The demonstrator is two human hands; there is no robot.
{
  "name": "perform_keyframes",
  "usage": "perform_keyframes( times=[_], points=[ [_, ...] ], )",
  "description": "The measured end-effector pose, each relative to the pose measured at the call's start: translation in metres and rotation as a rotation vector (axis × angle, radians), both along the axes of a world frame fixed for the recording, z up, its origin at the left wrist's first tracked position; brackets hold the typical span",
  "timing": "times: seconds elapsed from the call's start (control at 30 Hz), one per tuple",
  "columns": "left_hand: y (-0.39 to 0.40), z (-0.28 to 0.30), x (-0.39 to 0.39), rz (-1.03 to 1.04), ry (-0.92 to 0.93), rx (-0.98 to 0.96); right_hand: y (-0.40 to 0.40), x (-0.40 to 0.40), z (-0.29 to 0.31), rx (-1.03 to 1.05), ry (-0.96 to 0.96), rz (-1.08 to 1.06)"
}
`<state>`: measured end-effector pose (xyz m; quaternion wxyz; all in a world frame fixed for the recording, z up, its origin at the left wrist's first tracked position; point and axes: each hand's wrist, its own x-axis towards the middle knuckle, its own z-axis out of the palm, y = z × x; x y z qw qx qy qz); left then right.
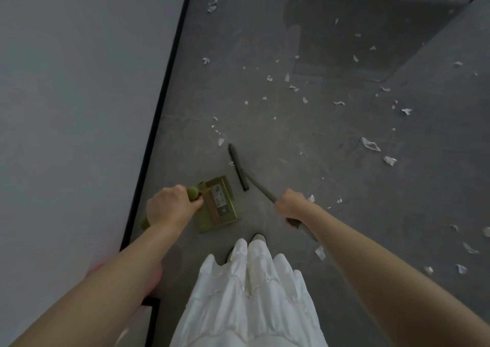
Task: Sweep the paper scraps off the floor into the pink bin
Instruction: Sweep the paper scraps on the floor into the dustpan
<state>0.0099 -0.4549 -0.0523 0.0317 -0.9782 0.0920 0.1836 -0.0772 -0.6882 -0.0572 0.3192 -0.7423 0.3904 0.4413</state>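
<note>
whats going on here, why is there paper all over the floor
A person is sweeping up. The left hand grips the handle of an olive-green plastic dustpan set on the grey tiled floor near the wall. The right hand grips the grey handle of a thin dark broom, its head just beyond the pan. The torn white paper scraps still lie scattered. No pink bin is clearly visible.

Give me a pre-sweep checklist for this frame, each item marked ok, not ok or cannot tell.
1. Left hand grips the green dustpan handle: ok.
2. Right hand grips the broom handle: ok.
3. Broom head down at the floor, beside the dustpan: ok.
4. Dustpan mouth set flat on the floor: cannot tell.
5. Paper scraps gathered near the pan: not ok, scattered widely.
6. Pink bin within reach: cannot tell, only a pink blur behind the left forearm.
</note>
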Motion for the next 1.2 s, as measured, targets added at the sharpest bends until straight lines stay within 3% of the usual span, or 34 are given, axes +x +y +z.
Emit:
perform_keyframes(
  times=[0.1, 0.2, 0.43, 0.8, 1.2],
  points=[
    [0.009, -0.001, 0.006, 0.015, -0.008, -0.004, 0.016, 0.024, -0.007, 0.013, -0.003, 0.124],
    [0.018, -0.001, 0.017, 0.021, 0.001, -0.007, 0.026, 0.037, -0.01, 0.077, -0.042, 0.077],
    [0.027, -0.002, 0.03, -0.006, 0.035, -0.037, 0.026, 0.046, -0.017, 0.042, 0.081, 0.098],
    [0.008, -0.011, 0.025, -0.194, 0.14, -0.124, -0.03, -0.072, -0.055, 0.047, 0.008, -0.58],
    [-0.06, -0.016, -0.014, -0.473, 0.126, -0.14, -0.031, -0.193, -0.056, 0.073, 0.025, -1.091]
  ],
)
